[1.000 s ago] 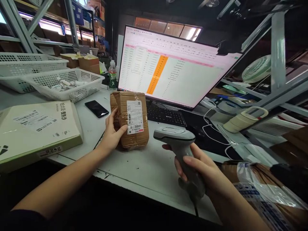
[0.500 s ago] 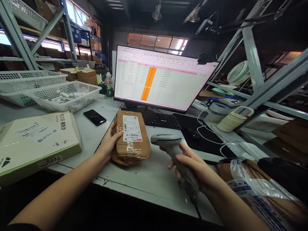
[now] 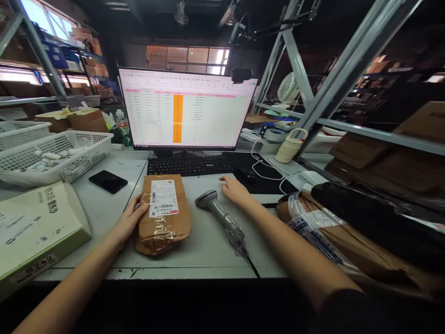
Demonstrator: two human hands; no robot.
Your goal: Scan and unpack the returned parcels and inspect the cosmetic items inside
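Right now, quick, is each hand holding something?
Left hand: holding the side of the cardboard box.
Right hand: open, holding nothing, near the scanner.

2 hands (image 3: pixel 131 217) (image 3: pixel 236 190), 1 held parcel (image 3: pixel 164 214), 1 scanner (image 3: pixel 219 212), 1 monitor (image 3: pixel 208 116), 1 keyboard (image 3: pixel 189 165), 1 mouse (image 3: pixel 246 176), 1 phone (image 3: pixel 108 181)

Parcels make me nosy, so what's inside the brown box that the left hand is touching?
The brown box is closed, so its contents are covered and can't be seen. Only its outside shows, with a white label and shiny clear tape on it.
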